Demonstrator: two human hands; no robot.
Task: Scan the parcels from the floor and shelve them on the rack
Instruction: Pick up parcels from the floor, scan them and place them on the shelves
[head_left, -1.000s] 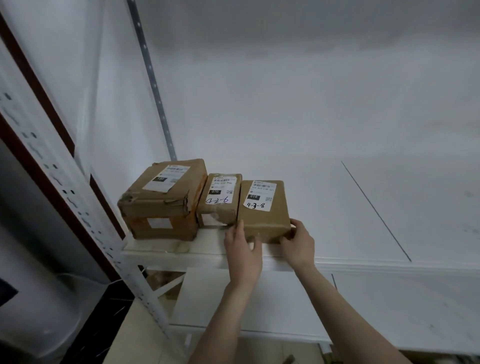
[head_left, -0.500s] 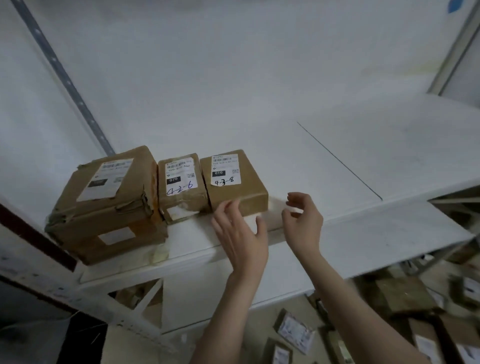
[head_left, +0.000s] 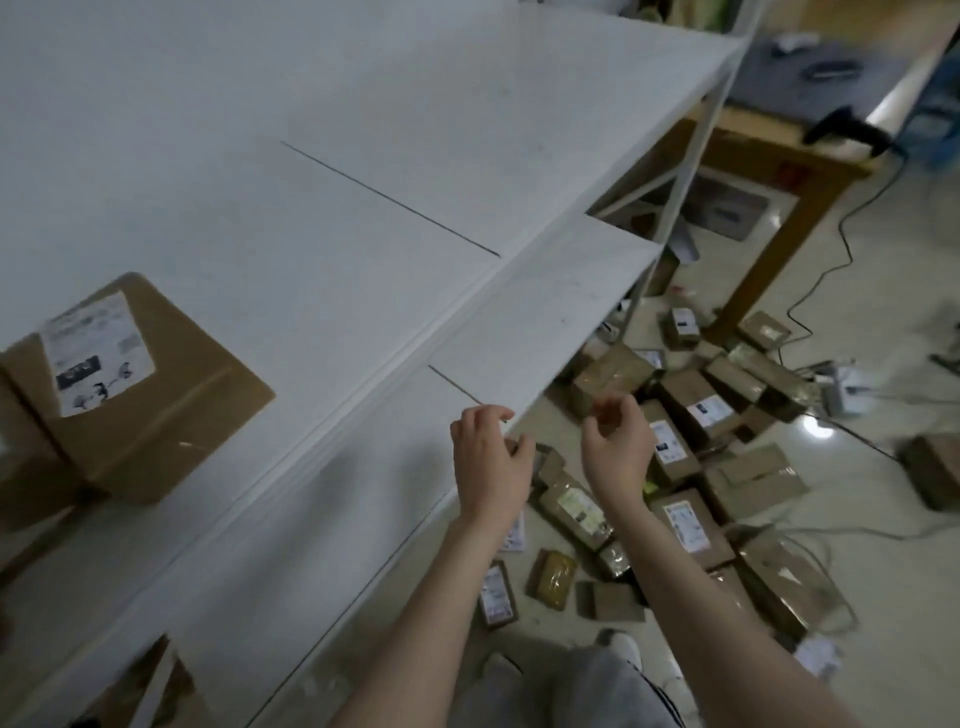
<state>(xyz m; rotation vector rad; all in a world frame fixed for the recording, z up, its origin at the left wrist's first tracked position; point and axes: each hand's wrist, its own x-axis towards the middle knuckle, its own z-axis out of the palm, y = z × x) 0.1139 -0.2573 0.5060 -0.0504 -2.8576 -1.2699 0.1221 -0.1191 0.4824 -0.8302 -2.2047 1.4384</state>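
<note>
Withdrawn from the rack (head_left: 363, 234), left hand (head_left: 491, 467) and right hand (head_left: 615, 449) have loose, empty grips.

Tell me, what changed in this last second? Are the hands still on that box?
Both hands let go of the brown box and drew back from it: left hand and right hand now hang empty, fingers loosely curled, beside the rack. The box stayed on the shelf.

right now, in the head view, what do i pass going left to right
labelled parcel on the shelf → left hand → right hand → black scanner on the wooden table → lone parcel at the right edge
</note>
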